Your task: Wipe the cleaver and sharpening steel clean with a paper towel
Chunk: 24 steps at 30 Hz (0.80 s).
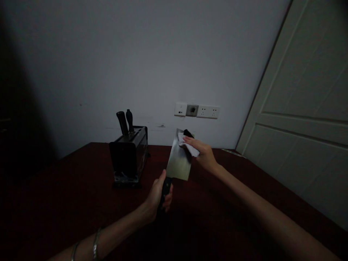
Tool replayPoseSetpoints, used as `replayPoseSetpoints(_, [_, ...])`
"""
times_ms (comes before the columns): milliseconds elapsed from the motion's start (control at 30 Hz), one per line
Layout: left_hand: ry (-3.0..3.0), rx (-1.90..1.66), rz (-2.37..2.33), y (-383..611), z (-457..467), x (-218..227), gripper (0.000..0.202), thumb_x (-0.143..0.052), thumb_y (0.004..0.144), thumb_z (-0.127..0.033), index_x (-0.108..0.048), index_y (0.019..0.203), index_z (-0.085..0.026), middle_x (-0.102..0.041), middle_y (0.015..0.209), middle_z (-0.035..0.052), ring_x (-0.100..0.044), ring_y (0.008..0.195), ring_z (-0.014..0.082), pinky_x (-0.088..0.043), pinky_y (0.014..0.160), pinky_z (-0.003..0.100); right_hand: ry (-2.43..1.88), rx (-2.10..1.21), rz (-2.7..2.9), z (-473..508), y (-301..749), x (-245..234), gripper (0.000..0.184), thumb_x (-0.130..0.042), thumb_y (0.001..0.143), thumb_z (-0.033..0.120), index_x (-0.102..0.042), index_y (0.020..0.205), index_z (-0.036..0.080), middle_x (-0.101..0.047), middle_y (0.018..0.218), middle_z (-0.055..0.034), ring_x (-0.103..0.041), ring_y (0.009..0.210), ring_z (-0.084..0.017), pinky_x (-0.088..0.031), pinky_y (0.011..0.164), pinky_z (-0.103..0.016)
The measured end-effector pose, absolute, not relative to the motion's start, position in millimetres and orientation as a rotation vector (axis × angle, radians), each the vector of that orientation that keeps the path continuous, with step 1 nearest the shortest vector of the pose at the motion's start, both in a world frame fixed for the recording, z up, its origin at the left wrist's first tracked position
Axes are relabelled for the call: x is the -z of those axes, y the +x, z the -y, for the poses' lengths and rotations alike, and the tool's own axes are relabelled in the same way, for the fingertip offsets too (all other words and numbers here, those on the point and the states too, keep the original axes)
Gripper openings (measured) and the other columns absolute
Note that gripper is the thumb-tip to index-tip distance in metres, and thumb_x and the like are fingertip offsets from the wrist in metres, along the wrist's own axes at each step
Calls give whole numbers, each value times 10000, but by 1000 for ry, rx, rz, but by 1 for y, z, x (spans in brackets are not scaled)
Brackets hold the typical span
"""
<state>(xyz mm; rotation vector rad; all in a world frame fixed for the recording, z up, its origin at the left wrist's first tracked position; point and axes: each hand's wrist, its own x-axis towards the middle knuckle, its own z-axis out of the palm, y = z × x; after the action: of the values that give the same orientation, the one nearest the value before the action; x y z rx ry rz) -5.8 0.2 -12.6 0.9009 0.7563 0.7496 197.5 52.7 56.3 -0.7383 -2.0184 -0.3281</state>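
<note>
My left hand (159, 195) is closed round the black handle of a broad steel cleaver (178, 159), holding the blade upright and tilted away over the dark red table (81, 188). My right hand (202, 154) presses a white cloth (188, 146) against the upper right part of the blade, fingers wrapped on the cloth. A small dark object shows just behind the cloth; I cannot make it out.
A black knife block (129, 156) with two dark handles sticking out stands on the table to the left of the cleaver. A row of wall sockets (197, 110) sits on the white wall behind. A pale door (304, 108) fills the right side.
</note>
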Motion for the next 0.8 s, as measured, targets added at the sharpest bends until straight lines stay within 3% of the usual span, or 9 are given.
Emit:
replayPoseSetpoints(233, [812,-772,-746,-10,-12,17,610,-172,832,-643,-417,528,-174,-304,330,-55,-226,251,62,-232,270,183,-518,191,2324,-21,161,-4,463,-493,793,64,-488,1240,185,-555,1243,-105,-463,1197,-167,-423,977,-390])
replayPoseSetpoints(533, [823,-646,-712,2,-3,28,638,-122,848,-620,-401,487,-174,-286,313,-49,-223,229,69,-229,251,188,-926,341,2071,-65,205,-56,525,-519,675,-14,-578,1154,192,-592,1192,-99,-550,1104,-216,-449,941,-411])
replayPoseSetpoints(800, [787,-727,-706,0,-8,25,632,-77,882,-542,-391,476,-172,-270,311,-48,-210,229,62,-234,262,186,-707,274,2339,-13,150,-20,391,-538,755,73,-565,1143,115,-594,1180,-143,-515,1145,-194,-452,941,-362])
